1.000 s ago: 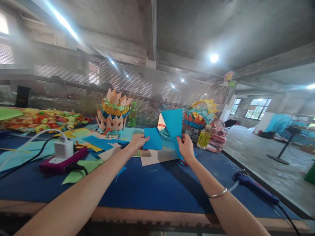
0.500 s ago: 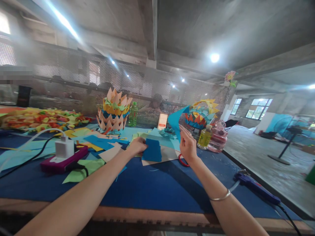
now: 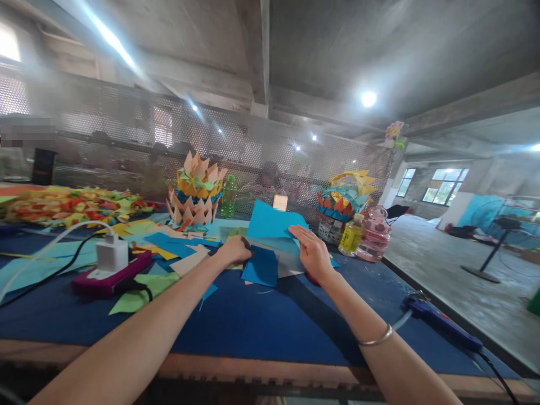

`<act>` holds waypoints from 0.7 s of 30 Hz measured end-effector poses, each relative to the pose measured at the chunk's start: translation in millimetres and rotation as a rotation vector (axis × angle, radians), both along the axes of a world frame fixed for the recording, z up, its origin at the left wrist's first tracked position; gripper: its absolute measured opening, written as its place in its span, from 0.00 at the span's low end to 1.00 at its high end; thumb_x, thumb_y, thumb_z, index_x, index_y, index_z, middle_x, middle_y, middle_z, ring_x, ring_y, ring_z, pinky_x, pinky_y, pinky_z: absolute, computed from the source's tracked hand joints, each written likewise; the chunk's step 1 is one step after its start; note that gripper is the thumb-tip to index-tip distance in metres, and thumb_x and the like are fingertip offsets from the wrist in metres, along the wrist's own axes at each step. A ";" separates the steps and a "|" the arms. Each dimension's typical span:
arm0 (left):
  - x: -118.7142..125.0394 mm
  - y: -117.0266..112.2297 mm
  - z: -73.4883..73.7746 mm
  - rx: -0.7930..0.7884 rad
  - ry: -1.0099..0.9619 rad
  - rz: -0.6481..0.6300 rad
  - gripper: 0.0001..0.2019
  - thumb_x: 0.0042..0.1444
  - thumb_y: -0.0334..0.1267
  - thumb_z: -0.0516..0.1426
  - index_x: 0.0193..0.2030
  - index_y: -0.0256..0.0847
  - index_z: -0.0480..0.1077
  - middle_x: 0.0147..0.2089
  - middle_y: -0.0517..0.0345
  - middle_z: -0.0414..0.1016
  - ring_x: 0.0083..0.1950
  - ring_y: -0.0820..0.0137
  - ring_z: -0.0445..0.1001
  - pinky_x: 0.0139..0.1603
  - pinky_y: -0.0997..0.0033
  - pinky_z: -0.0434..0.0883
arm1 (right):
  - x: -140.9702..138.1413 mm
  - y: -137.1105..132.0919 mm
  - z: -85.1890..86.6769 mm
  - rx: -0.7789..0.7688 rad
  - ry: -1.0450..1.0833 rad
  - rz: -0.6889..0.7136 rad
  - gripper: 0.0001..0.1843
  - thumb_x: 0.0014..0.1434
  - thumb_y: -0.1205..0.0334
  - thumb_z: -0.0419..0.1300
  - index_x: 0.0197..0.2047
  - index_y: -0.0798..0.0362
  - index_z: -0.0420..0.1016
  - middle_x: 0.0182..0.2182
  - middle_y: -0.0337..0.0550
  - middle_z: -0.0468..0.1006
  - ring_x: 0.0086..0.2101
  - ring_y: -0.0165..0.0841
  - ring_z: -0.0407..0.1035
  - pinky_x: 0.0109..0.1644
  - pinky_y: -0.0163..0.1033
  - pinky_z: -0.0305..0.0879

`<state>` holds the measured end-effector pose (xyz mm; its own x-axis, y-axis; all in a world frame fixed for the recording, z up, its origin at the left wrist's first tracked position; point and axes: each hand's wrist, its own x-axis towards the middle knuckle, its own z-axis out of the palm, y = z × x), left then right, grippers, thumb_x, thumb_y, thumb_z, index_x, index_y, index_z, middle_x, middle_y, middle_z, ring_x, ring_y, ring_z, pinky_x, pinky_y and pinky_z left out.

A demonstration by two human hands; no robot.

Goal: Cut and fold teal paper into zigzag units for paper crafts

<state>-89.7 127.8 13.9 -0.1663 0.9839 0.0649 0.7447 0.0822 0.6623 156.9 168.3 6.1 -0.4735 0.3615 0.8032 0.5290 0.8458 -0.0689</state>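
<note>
My right hand pinches the right side of a bright blue sheet of paper, its fingers straight along the sheet and the thumb hidden. The sheet is tilted up above the table. Closed at the left edge of some smaller dark blue paper pieces is my left hand; its fingertips are partly hidden. These pieces lie slightly fanned over pale paper. A red ring-shaped handle shows only in part beneath my right hand.
Folded-paper baskets stand at the back. A green bottle, a yellow bottle and a pink jug stand nearby. A purple power strip is at left, a blue glue gun at right. Paper scraps lie heaped far left.
My right hand has swung the bright blue sheet leftward and down, from upright to flatter. The small blue pieces have turned slightly and fanned apart at my left hand.
</note>
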 end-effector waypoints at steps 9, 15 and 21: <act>3.1 2.0 2.5 0.371 -0.456 -0.002 0.43 0.39 0.40 0.68 0.65 0.39 0.60 0.47 0.49 0.77 0.39 0.65 0.77 0.37 0.69 0.73 | -6.0 -8.5 0.9 0.027 -0.029 0.107 0.26 0.60 0.77 0.45 0.55 0.55 0.76 0.50 0.46 0.80 0.55 0.37 0.71 0.60 0.44 0.67; 1.0 1.1 8.4 0.409 -0.622 -0.061 0.24 0.32 0.50 0.70 0.35 0.38 0.79 0.34 0.54 0.80 0.35 0.64 0.77 0.36 0.67 0.75 | -7.4 -9.7 0.8 -0.001 0.032 0.115 0.24 0.60 0.75 0.48 0.53 0.51 0.77 0.48 0.45 0.81 0.51 0.36 0.74 0.57 0.43 0.68; -5.8 5.2 10.6 0.496 -0.636 -0.093 0.17 0.33 0.49 0.68 0.26 0.37 0.78 0.29 0.53 0.80 0.36 0.63 0.77 0.44 0.60 0.75 | -2.5 -3.2 -0.5 -0.030 -0.017 0.014 0.24 0.54 0.78 0.51 0.49 0.52 0.80 0.45 0.46 0.82 0.48 0.39 0.74 0.56 0.44 0.68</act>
<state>-95.4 133.0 24.6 -0.2371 0.8769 0.4182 0.2027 -0.3763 0.9040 154.4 165.1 5.6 -0.4920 0.3786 0.7840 0.5184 0.8509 -0.0856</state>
